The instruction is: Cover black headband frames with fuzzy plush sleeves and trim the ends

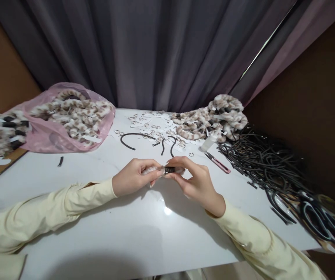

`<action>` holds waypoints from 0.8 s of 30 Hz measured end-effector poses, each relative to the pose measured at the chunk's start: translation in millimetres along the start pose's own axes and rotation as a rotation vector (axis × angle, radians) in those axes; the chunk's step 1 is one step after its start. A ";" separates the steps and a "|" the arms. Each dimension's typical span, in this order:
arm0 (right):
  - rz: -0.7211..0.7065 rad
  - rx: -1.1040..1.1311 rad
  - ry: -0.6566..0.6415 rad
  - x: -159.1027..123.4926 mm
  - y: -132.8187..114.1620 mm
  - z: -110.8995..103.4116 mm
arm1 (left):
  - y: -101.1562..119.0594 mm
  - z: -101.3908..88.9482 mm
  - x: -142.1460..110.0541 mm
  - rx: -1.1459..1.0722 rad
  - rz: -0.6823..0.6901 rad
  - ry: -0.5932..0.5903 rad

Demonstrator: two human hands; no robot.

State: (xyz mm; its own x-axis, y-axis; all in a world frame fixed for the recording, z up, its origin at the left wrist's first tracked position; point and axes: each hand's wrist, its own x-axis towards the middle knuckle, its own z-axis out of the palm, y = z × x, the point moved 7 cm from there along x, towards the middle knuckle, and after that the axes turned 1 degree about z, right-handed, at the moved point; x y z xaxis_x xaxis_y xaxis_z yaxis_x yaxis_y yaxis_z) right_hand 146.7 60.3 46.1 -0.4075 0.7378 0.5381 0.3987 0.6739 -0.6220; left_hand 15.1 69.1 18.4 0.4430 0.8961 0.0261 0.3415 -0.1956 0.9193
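Above the middle of the table, a furry white-and-brown loop [149, 170] with a dark band [170, 170] is held between my two hands. My left hand [135, 177] pinches its pale furry end with thumb and fingers. On the other side, my right hand [195, 181] has thumb and forefinger closed around the dark section. Fingers hide part of the loop, so its full shape cannot be seen. Just beyond the hands lie several cut pieces of black cord [134, 147].
A pink plastic bag [50, 140] of furry loops stands left; another furry pile [225, 112] lies back right. Metal rings and white tags [152, 124] are scattered between. Right are a small bottle [208, 144], pink thread snips [218, 162], a black cord heap [266, 159] and scissors [316, 221].
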 end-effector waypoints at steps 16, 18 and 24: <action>0.078 -0.074 -0.014 3.9 1.2 3.1 | 3.9 -2.2 -7.9 0.310 0.163 0.215; 0.040 -0.091 -0.022 4.0 -3.0 2.4 | 3.1 -0.5 -9.2 0.361 0.214 0.222; 0.054 -0.017 -0.213 -0.2 0.0 17.2 | 3.4 2.9 -13.5 0.390 0.320 0.240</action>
State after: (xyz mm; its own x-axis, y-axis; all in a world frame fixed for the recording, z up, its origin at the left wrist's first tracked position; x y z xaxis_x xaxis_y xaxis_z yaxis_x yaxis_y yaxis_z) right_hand 132.6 59.5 36.2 -0.5490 0.7489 0.3711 0.4378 0.6359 -0.6356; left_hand 12.7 55.2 20.1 0.3891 0.8246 0.4106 0.5224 -0.5647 0.6389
